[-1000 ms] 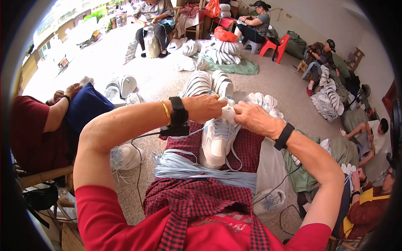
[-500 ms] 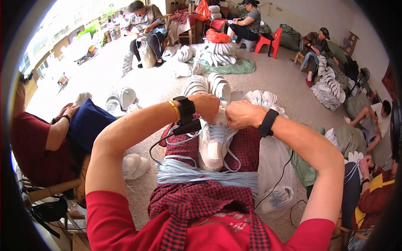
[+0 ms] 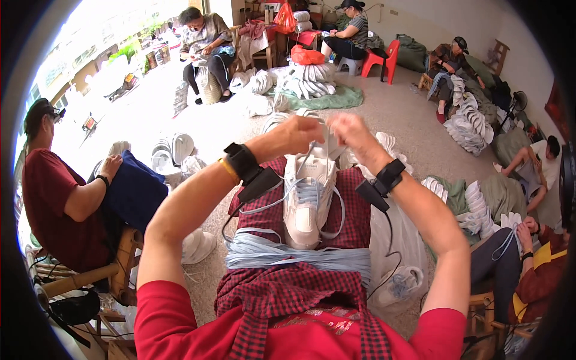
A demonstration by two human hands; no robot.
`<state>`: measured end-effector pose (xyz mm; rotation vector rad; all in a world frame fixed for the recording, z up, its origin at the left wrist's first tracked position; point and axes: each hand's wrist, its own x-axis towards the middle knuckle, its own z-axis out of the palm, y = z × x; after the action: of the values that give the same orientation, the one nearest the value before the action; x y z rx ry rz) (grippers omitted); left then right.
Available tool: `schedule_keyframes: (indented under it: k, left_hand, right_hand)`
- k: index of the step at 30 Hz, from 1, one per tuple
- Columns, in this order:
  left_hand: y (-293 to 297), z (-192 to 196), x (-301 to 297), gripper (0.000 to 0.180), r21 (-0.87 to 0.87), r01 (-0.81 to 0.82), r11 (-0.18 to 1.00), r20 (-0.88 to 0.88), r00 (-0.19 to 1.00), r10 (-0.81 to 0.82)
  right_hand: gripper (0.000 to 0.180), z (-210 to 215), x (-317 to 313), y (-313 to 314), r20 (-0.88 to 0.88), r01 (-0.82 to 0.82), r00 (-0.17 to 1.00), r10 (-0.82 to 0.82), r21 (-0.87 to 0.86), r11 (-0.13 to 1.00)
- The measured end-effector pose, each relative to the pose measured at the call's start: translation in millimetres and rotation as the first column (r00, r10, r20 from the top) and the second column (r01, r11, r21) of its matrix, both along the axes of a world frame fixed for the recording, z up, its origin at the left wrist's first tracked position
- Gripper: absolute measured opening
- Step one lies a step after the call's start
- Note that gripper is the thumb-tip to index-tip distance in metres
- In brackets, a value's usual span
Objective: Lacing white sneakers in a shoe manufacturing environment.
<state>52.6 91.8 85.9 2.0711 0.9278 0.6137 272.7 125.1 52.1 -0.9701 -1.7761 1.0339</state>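
A white sneaker [image 3: 303,221] rests on my lap with its toe toward me, on a red-and-black checked apron [image 3: 354,207]. Light blue lace [image 3: 307,191] crosses its front, and loose lengths loop out at both sides. Above the heel end, my left hand [image 3: 303,134] has its fingers drawn together on a shoelace that rises from the shoe. Close by on the right, my right hand [image 3: 354,137] is raised with bent fingers smeared by motion; whether they grip anything is unclear. A bundle of light blue laces [image 3: 294,253] lies across my lap.
Stacked white shoe pieces [image 3: 307,78] sit on a green cloth [image 3: 345,98] ahead. A clear plastic bag [image 3: 390,240] lies right of my lap, with another sneaker [image 3: 401,283] there. People sit around, one with a blue cloth [image 3: 133,191] at left. A red chair [image 3: 384,62] stands farther back.
My hands have moved apart and up from the shoe's opening, the right one turning. The shoe's tongue and upper now show more, with a lace drawn up toward my left hand.
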Motion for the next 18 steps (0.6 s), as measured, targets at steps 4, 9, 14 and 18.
schedule_keyframes:
  k: [4,9,14,18]
  left_hand:
    - [-28,29,8,0.024,-0.047,-0.143,0.989,0.233,0.961,0.15]
    - [-33,17,10,0.024,-0.117,-0.072,0.991,0.268,0.958,0.101]
    - [-32,2,11,0.038,-0.092,-0.037,0.995,0.354,0.933,0.067]
    - [-30,-8,4,0.039,0.045,0.002,0.999,0.344,0.939,-0.018]
  right_hand:
    - [0.025,69,-14,-26,-0.172,-0.002,0.984,0.035,0.19,0.982]
    - [0.025,56,-22,-34,0.054,-0.073,0.997,0.057,0.382,0.921]
    - [0.023,6,-8,-18,0.098,-0.211,0.974,0.202,0.088,0.973]
    - [0.029,-18,-28,-38,0.098,-0.328,0.944,0.316,0.151,0.932]
